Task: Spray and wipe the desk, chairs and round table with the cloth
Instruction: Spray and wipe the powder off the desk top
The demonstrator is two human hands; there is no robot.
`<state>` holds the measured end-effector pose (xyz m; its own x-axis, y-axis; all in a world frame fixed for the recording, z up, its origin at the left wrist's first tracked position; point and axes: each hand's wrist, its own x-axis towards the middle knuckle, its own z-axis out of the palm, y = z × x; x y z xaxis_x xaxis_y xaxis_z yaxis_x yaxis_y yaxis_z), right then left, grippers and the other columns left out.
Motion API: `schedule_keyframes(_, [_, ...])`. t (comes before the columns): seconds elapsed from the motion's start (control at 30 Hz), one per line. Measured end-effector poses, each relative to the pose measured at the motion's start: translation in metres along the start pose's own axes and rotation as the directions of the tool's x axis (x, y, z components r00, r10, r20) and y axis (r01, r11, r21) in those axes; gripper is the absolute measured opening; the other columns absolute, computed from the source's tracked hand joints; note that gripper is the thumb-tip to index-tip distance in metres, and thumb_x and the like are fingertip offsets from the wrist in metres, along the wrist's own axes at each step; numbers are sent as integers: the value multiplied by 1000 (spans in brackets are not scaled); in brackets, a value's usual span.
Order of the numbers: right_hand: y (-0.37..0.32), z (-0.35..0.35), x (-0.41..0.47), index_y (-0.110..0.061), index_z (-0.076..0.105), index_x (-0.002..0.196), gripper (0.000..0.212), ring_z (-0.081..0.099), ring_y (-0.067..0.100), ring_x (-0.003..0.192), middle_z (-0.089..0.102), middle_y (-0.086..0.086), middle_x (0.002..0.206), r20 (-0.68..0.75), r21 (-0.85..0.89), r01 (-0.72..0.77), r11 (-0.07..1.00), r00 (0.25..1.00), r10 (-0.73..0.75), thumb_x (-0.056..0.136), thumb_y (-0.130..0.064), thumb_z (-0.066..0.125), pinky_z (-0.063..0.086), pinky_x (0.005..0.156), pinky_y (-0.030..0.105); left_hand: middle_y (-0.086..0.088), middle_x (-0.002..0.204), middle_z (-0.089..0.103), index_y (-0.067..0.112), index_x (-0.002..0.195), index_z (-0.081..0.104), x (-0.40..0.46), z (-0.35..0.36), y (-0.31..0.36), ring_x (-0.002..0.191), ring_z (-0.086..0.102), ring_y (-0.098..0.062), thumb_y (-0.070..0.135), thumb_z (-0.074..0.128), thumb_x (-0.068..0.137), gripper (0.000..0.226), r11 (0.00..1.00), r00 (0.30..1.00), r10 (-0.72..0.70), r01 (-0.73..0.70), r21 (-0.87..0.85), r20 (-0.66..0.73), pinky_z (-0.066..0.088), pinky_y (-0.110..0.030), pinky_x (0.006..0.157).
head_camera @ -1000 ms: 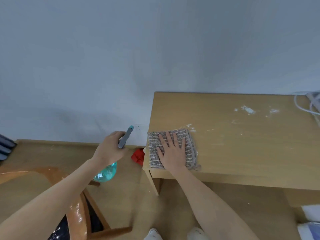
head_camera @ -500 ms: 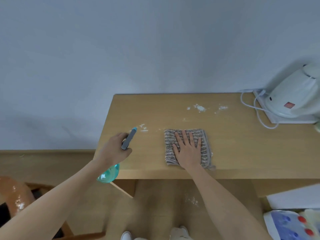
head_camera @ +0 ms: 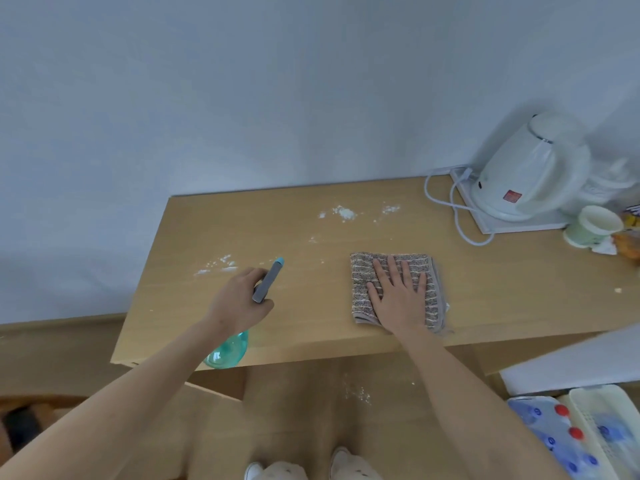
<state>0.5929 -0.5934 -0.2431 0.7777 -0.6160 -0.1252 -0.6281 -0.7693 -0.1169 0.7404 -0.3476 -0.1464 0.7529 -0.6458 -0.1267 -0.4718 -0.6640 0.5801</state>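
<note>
Your right hand (head_camera: 398, 299) lies flat on the cloth (head_camera: 394, 289), fingers straight and spread, pressing it onto the desk (head_camera: 502, 292). The cloth sits near the front edge of the desk, in the middle of the view. It is folded into a square and looks soft and floppy, so it will bunch up if you only push with your fingertips. Keep your whole palm on the middle of it, and it should slide along in 1 piece. It is likely very light, so the push has to come from you. Your left hand (head_camera: 239, 303) is curled tight around the neck of the spray bottle (head_camera: 242, 320), at 9 o'clock from the cloth. The gray nozzle points up toward 1 o'clock, and the round blue-green body hangs below your wrist, over the front edge of the desk. The bottle looks like smooth, hard plastic, and it may be slippery if wet, so hold it by the thin neck as you do now. White powder (head_camera: 343, 213) lies at 11 o'clock from the cloth, and more powder sits at 10 o'clock, close to the nozzle. I think those spots need wiping next. A white kettle (head_camera: 526, 171) with its cord (head_camera: 457, 216) stands at 2 o'clock, well apart from the cloth. Wipe gently near that cord so it does not snag.
</note>
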Motion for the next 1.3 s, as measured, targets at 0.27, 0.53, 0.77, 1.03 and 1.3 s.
schedule_keyframes(0.27, [41,-3,6,-37,-2,150,58,-6,21,147,-4,-5,160,-21,14,-72,997,997,72,97,-56,12,-7,116,52,-4,99,61,11,105,61,18,3,13,82,55,-25,8,61,74,32,998,999,34,-36,47,30,45,-36,71])
schedule_keyframes(0.53, [29,-3,9,-32,-9,150,59,-12,26,146,-11,0,159,16,0,-184,983,983,184,98,-54,7,-10,113,57,-3,83,56,11,100,62,13,-2,-8,76,54,-27,3,64,73,28,997,1000,-9,11,78,-24,48,-38,69])
schedule_keyframes(0.77, [-42,6,3,-28,-14,150,61,-14,33,145,-17,6,158,47,30,-164,986,986,163,97,-54,3,-10,112,60,1,77,55,7,97,63,-6,-29,-49,71,51,-20,-2,64,72,27,996,995,-49,55,69,-82,40,-33,66])
schedule_keyframes(1.03, [-133,17,-5,-28,-16,148,60,-17,34,144,-20,7,157,72,28,-87,996,994,85,98,-53,3,-10,112,61,5,78,54,10,101,62,-34,-72,-106,69,55,-22,1,62,74,28,993,990,-112,115,35,-86,48,-38,72])
schedule_keyframes(1.3, [-230,31,-15,-27,-17,149,61,-16,35,144,-20,7,157,76,14,-24,1000,997,23,97,-54,3,-7,112,62,1,82,57,11,103,62,-57,-115,-173,74,55,-21,4,64,76,28,986,984,-157,161,32,-83,49,-40,76])
